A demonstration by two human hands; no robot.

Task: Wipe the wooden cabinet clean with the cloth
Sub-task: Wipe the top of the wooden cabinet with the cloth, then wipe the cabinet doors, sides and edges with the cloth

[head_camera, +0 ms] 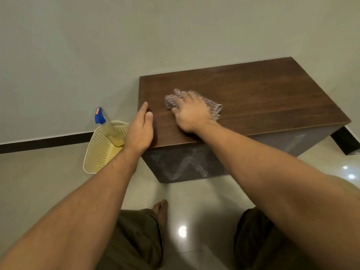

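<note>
1. Top of cabinet (253, 98): dark brown wood grain is seen, smooth, low sheen.
2. Front of cabinet: darker matt panel, whitish smears noted.
3. cloth (215, 109): woven checked fabric, crumpled.
4. basket (97, 152): cream plastic, perforated.
5. spray bottle (100, 115): clear plastic body, blue plastic head.
6. floor (58, 182): pale tile, glossy, lights are reflected.
7. wall (116, 36): matt, plain.

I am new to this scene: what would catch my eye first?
The right hand presses a checked cloth on the cabinet, near its left end. The left hand rests on the cabinet's left edge. Left of it, a pale basket holds a spray bottle.
</note>
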